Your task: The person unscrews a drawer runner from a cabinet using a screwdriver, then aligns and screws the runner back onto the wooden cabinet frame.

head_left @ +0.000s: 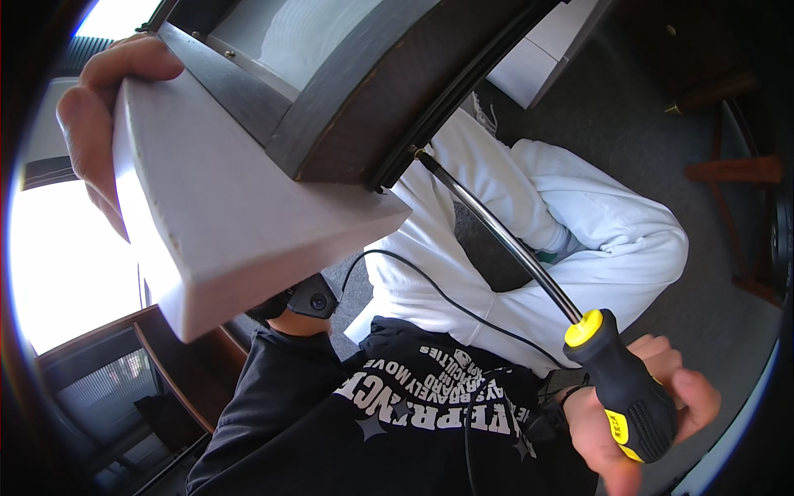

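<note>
Black-and-yellow-handled steel screwdriver [585, 329], gripped by the right hand [597, 431], has its tip at the dark, curved wooden frame [364, 107]; the left hand [93, 124] holds the white angular block [248, 211]. Straight pressure should limit slipping.

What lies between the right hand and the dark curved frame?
In the head view, a screwdriver reaches from the right hand to the edge of the dark curved frame.

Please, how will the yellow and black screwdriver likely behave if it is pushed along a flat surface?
The screwdriver would probably stay stiff, since its long metal shaft looks straight. Its weight may sit toward the handle, which is much thicker than the shaft. It might roll in a curve, because that thick end should raise one side.
</note>
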Action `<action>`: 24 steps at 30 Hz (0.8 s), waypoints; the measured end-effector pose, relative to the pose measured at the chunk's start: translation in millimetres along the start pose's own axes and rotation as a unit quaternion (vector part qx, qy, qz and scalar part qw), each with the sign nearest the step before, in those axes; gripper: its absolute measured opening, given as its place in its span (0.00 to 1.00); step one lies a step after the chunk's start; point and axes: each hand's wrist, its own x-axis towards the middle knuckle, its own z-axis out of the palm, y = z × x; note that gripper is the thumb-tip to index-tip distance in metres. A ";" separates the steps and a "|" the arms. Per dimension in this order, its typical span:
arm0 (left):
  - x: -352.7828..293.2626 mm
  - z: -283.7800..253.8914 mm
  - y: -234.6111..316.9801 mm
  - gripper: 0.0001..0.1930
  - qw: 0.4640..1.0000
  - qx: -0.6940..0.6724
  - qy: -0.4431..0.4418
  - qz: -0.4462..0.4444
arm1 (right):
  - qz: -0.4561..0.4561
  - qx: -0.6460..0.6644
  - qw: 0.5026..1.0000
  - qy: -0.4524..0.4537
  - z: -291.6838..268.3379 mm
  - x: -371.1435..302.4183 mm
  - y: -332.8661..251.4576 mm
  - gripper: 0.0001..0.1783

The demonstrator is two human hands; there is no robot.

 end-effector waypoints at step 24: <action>2.9 40.3 29.3 0.31 0.978 0.046 0.161 -0.124 | 0.088 0.039 0.995 0.006 -17.2 27.1 -16.2 0.31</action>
